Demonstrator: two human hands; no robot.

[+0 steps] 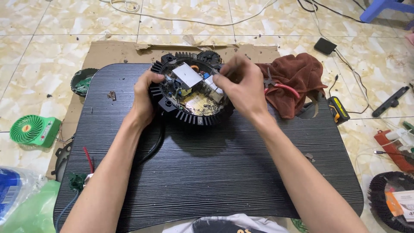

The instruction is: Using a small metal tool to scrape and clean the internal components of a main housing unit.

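- While the left hand (pixel 144 97) clamps the rim, the round black finned metal housing with an exposed circuit board inside (pixel 192 90) sits at the far edge of the black ribbed table (pixel 207 172), tilted up toward the camera.
- Left fingers are wrapped around the fins on the housing's left side; a firm grasp, thumb over the edge.
- Right hand (pixel 241 86) hovers over the board, fingers pinched together on something thin at the right side. I cannot tell whether that is a wire or a small tool.
- Handling call: the housing looks like cast metal, so heavy and stiff, with fins giving good grip. The board inside looks fragile, so the outer rim is the place to hold, never the components.
- Count: one open housing in hand, a second finned round housing (pixel 390 198) at lower right on the floor, one small green fan (pixel 32 129), one brown cloth (pixel 293 80), one pair of red-handled pliers (pixel 280 86) lying on it.
- A black cable (pixel 155 146) runs from under the housing.
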